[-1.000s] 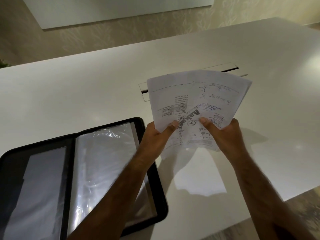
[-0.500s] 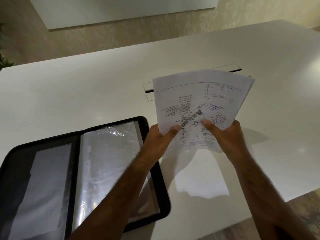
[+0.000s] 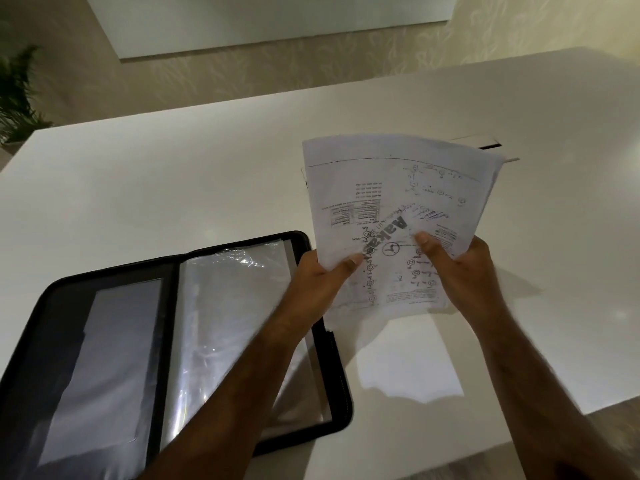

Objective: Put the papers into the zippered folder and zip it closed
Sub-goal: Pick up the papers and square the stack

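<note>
A fanned stack of printed papers [image 3: 398,188] is held up above the white table [image 3: 173,174], right of centre. My left hand [image 3: 322,282] pinches the stack's lower left edge. My right hand [image 3: 457,268] grips its lower right part, thumb on the front sheet. The black zippered folder [image 3: 322,244] lies open flat at the lower left, with clear plastic sleeves on its right half and a grey pocket on its left half. My left forearm crosses over the folder's right side.
A slot-shaped cable hatch [image 3: 488,145] sits in the tabletop behind the papers. A potted plant [image 3: 17,91] stands at the far left beyond the table. The table's near edge runs along the lower right, with floor [image 3: 433,469] below it.
The view has shifted, so the folder and papers sit further right and lower in the frame. Both hands keep the same hold on the papers.
</note>
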Motion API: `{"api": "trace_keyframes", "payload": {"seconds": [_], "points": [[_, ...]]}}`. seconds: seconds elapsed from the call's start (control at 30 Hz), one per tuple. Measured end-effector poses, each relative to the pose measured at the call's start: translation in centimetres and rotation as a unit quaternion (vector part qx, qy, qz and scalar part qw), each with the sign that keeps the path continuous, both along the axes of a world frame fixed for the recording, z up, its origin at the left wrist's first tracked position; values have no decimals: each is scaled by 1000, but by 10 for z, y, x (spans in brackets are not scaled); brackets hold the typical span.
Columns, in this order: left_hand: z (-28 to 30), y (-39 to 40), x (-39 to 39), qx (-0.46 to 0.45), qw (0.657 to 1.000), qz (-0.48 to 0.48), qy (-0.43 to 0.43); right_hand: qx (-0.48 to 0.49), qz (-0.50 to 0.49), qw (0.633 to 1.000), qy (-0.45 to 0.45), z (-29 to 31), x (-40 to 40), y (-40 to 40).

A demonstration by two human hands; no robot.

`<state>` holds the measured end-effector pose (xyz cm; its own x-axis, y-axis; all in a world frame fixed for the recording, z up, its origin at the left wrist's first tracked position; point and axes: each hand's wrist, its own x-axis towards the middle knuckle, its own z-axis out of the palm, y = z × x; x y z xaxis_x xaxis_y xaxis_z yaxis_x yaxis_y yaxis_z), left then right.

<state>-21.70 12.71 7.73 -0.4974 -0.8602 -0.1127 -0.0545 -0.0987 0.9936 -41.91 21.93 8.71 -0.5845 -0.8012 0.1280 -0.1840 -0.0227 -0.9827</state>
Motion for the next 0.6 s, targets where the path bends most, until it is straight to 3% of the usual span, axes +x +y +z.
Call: {"api": "trace_keyframes", "payload": {"seconds": [0.4, 0.6], "points": [[7, -7, 77, -28, 994, 104, 0, 42, 109, 993, -34, -2, 53, -41], [-2, -13, 142, 8, 989, 141, 37, 81, 170, 981, -42, -15, 91, -59]]}}
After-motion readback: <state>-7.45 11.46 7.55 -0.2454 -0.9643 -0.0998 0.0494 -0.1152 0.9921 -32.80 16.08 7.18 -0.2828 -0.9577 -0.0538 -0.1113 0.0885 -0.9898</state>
